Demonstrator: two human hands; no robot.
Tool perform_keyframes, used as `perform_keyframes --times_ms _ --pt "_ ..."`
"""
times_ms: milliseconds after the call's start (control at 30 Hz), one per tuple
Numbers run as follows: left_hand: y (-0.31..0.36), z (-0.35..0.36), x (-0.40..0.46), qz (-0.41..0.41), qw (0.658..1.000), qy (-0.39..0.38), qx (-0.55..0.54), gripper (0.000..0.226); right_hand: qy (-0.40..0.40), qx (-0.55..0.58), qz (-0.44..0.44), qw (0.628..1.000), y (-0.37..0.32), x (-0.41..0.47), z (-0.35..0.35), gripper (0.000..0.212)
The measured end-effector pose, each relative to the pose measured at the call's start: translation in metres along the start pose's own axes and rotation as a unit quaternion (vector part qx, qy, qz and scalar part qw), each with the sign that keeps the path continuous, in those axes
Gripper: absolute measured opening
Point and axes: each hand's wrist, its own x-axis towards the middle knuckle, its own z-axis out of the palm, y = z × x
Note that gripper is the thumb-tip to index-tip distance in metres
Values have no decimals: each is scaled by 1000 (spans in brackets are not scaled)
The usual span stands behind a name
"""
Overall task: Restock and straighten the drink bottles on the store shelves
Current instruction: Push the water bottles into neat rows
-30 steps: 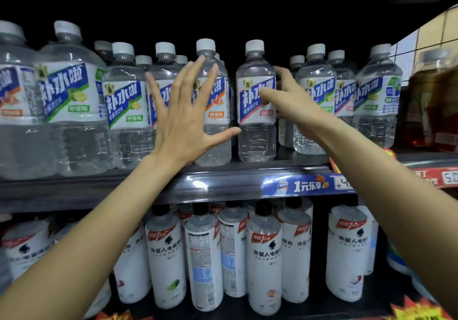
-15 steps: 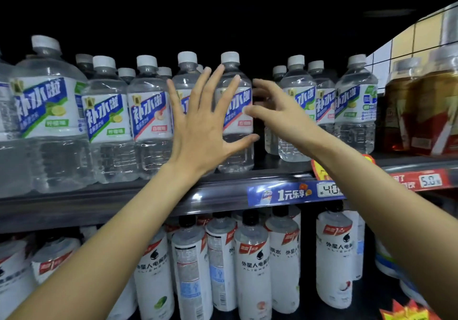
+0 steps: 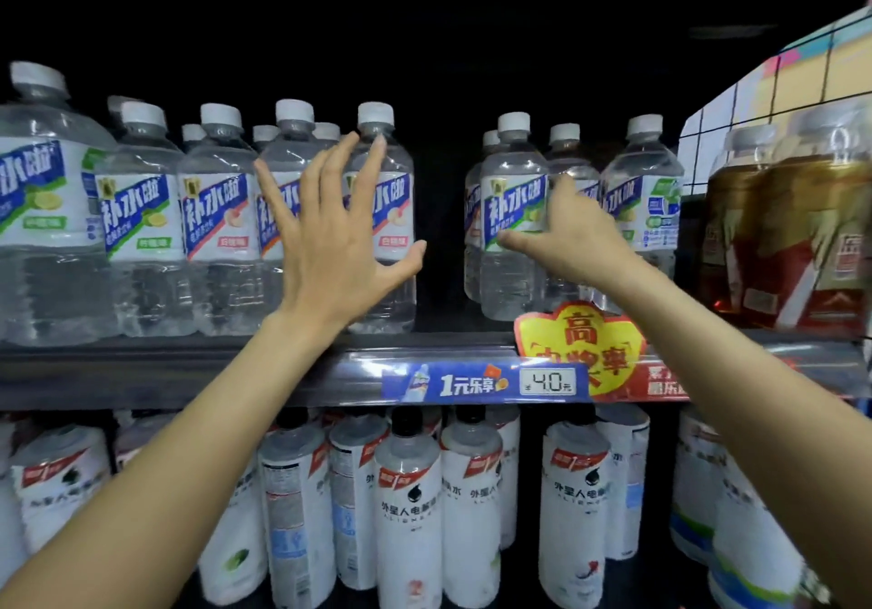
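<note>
Clear drink bottles with blue-and-white labels and white caps stand in rows on the upper shelf (image 3: 292,363). My left hand (image 3: 330,240) is spread open, its palm flat against the front of two centre bottles (image 3: 394,212), thumb at the right-hand one's side. A dark gap separates these from the right group. My right hand (image 3: 573,235) wraps the front bottle (image 3: 512,193) of that group, thumb across its label and fingers behind its right side.
White-sleeved bottles with black caps (image 3: 410,504) fill the lower shelf. Amber drink bottles (image 3: 792,231) stand at the upper shelf's right end. A red-and-yellow promo tag (image 3: 580,349) and a 4.0 price label (image 3: 547,381) hang on the shelf rail.
My right hand has moved from the gap onto the front bottle of the right group. The gap between the centre and right bottles has widened. My left hand stays spread on the centre bottles.
</note>
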Motion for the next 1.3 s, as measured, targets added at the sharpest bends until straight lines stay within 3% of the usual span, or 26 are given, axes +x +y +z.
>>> perform_keyframes --times_ms 300,500,633,733,800,933,1100,1300 --pt "0 2 -2 -4 1000 8 7 89 -47 54 -32 997 -24 12 24 83" --pt "2 0 -1 -6 1000 11 1 89 -92 101 -7 991 -47 26 47 70" --pt "1 -1 -1 -4 1000 13 -9 90 -141 256 22 956 -51 32 55 49" --pt "2 -1 -1 -2 1000 10 -11 89 -191 349 48 916 -57 32 60 46" --pt "1 -1 -1 -3 1000 8 -11 89 -209 354 50 910 -61 33 64 47" --pt "1 -2 -1 -3 1000 8 -8 88 -195 335 34 921 -62 35 68 48" --pt "1 0 -2 -2 1000 3 -3 88 -165 316 -50 933 -62 41 62 57" --pt "1 0 -2 -2 1000 4 -7 88 -124 298 -114 940 -64 42 69 53"
